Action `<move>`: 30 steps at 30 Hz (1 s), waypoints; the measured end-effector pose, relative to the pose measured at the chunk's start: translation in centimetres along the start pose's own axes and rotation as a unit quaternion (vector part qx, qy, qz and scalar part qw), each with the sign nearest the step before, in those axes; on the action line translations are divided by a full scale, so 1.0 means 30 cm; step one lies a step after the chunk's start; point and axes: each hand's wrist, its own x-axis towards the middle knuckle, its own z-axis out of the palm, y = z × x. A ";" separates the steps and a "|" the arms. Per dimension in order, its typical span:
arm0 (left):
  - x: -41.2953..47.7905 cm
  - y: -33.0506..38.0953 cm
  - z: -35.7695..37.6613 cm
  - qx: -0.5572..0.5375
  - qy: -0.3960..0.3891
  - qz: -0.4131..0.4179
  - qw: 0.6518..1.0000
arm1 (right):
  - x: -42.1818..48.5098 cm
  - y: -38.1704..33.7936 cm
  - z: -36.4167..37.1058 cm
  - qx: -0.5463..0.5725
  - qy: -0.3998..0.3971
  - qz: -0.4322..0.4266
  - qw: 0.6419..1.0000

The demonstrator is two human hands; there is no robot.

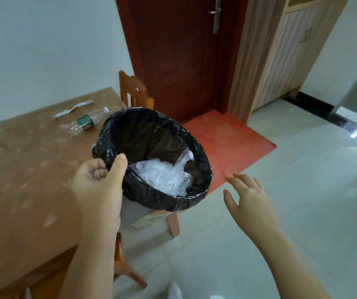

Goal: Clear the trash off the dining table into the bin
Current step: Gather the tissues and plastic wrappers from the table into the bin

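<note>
My left hand [99, 182] grips the near rim of a grey bin [134, 214] lined with a black bag [151, 134], holding it tilted beside the table's right edge. Crumpled clear plastic [164, 175] lies inside the bin. My right hand [246, 197] hovers to the right of the bin with fingers spread and nothing in it. On the brown dining table [22, 169], at its far end, an empty clear plastic bottle [87, 121] with a green label lies on its side. A torn strip of white paper [71, 108] rests just behind it.
A wooden chair [134, 91] stands at the table's far end, and another chair's legs [173, 223] show under the bin. A dark red door [179, 57] with a red mat [227, 143] lies ahead. Pale tiled floor [302, 190] spreads to the right.
</note>
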 end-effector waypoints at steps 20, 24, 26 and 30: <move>0.659 -0.104 0.664 -0.035 0.169 -0.014 0.985 | 1.137 -0.061 0.081 -0.035 -0.032 -0.132 0.990; 0.761 -0.120 0.745 -0.040 0.213 -0.009 0.976 | 1.328 -0.079 0.132 -0.010 -0.051 -0.172 0.984; 0.801 -0.135 0.793 -0.039 0.240 -0.010 0.970 | 1.431 -0.086 0.154 0.007 -0.057 -0.192 0.980; 0.867 -0.151 0.910 -0.035 0.313 0.000 0.949 | 1.646 -0.094 0.190 0.036 -0.079 -0.257 0.962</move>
